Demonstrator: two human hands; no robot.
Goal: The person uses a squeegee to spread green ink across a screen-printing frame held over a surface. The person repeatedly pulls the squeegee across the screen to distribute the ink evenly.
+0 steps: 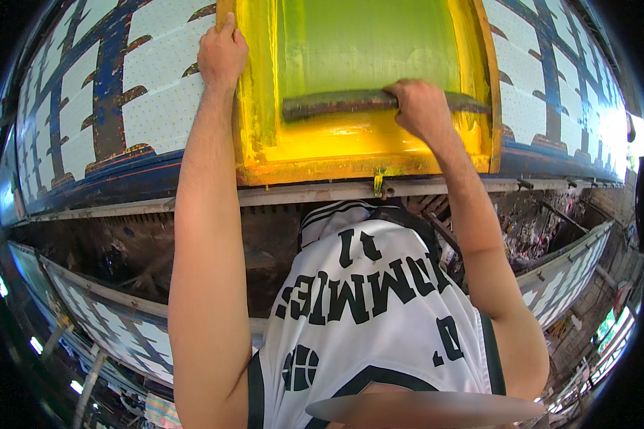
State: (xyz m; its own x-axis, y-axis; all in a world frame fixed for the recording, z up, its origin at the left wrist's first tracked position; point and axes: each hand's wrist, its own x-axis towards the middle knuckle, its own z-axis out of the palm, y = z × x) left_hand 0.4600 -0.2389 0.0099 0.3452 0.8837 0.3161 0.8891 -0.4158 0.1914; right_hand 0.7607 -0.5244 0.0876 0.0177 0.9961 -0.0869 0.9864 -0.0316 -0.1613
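Observation:
A screen printing frame (pixel 493 64) with a yellow and green mesh lies on the long table ahead of me, its inner margins coated in glossy yellow ink. My left hand (pixel 223 53) holds the frame's upper left edge, its index finger lying along the wood. My right hand (pixel 418 107) grips a long dark squeegee (pixel 333 103), which lies crosswise over the lower part of the mesh, its right end near the frame's right side.
White printed cut panels (pixel 157 71) cover the table either side of the frame. A rail (pixel 315 191) runs along its front edge. Behind my body is another long table (pixel 100 314) with similar panels, across a dark aisle (pixel 129 261) with scattered debris.

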